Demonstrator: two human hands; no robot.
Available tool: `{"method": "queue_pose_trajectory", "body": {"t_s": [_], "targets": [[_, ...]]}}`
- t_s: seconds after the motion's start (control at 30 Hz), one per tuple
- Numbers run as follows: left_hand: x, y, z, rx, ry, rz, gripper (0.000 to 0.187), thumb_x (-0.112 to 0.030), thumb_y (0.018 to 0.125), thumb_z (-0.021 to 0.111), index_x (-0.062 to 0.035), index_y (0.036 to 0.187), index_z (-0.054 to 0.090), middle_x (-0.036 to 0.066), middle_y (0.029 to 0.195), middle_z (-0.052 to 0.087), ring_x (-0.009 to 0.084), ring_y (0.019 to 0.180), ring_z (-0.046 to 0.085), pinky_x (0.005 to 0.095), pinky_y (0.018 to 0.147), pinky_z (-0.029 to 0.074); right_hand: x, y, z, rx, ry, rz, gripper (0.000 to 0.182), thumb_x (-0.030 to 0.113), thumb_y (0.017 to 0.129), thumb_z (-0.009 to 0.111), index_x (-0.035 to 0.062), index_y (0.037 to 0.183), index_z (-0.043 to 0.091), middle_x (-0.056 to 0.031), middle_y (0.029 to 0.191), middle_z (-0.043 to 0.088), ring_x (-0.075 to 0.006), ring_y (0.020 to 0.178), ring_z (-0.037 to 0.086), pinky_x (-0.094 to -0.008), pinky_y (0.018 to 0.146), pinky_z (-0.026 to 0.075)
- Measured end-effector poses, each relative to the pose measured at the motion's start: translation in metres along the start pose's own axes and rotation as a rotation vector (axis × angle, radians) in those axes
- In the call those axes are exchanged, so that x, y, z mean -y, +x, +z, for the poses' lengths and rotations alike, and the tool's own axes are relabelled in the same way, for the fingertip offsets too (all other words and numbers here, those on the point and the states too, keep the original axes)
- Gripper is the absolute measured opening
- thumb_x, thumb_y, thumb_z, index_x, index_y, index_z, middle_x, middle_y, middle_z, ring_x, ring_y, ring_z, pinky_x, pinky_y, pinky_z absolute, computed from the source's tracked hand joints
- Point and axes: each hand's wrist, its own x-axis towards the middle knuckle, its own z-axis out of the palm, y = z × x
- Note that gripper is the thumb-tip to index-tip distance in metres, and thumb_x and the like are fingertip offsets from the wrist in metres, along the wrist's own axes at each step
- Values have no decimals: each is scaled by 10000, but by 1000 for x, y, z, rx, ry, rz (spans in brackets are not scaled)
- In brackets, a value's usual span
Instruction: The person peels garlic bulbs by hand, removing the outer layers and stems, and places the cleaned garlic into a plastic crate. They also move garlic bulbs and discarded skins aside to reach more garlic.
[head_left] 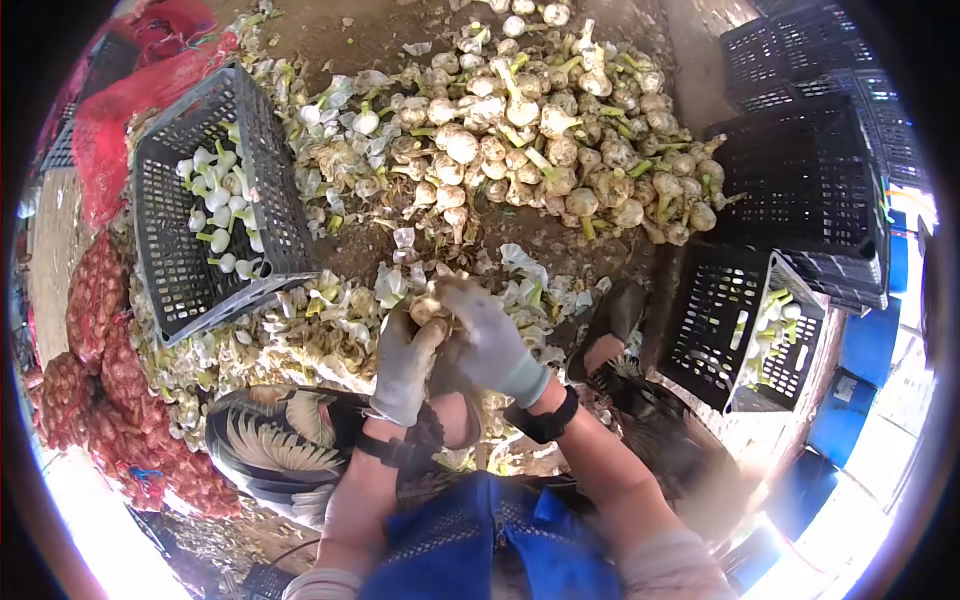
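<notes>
Both of my hands wear pale grey gloves and meet low in front of me, above a litter of papery skins (340, 315). Fingers of my left hand (402, 368) are wrapped round a garlic bulb (428, 309). From the other side my right hand (492, 338) closes over the same bulb, its fingertips partly hidden. Beyond my hands lies a large heap of dirty garlic bulbs (560, 150) with cut stems. On the left, a tilted black crate (285, 200) holds several clean white garlic bulbs (222, 200).
Red mesh sacks (110, 390) full of bulbs lie at the left, with a loose red net (125, 120) above. Black crates (790, 170) stand stacked on the right. A smaller crate (712, 320) there has pale green-stemmed pieces (775, 325). My feet flank the skins.
</notes>
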Motion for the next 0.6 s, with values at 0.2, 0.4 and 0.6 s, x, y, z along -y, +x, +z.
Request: {"method": "queue_pose_trajectory", "body": {"t_s": [0.2, 0.4, 0.6], "targets": [[-17, -36, 10, 99, -78, 163, 494, 14, 836, 617, 14, 1310, 477, 85, 1201, 557, 157, 1088, 544, 287, 917, 487, -4, -29, 4, -377, 278, 491, 410, 52, 851, 626, -48, 1244, 561, -181, 1087, 639, -199, 1006, 599, -315, 889, 477], [-11, -53, 13, 213, 159, 292, 610, -71, 839, 688, 12, 1379, 416, 60, 1168, 573, 114, 970, 571, 252, 855, 495, 35, -39, 6, -429, 143, 470, 199, 55, 873, 583, -51, 1024, 658, -95, 689, 629, -101, 661, 511, -318, 596, 438], [-22, -67, 14, 281, -102, 99, 554, 49, 852, 593, 4, 1377, 421, 69, 1130, 598, 121, 938, 587, 270, 842, 499, 46, -70, -14, -307, 418, 454, 260, 57, 892, 589, -58, 1119, 644, -73, 839, 643, -123, 785, 580, -284, 726, 468]]}}
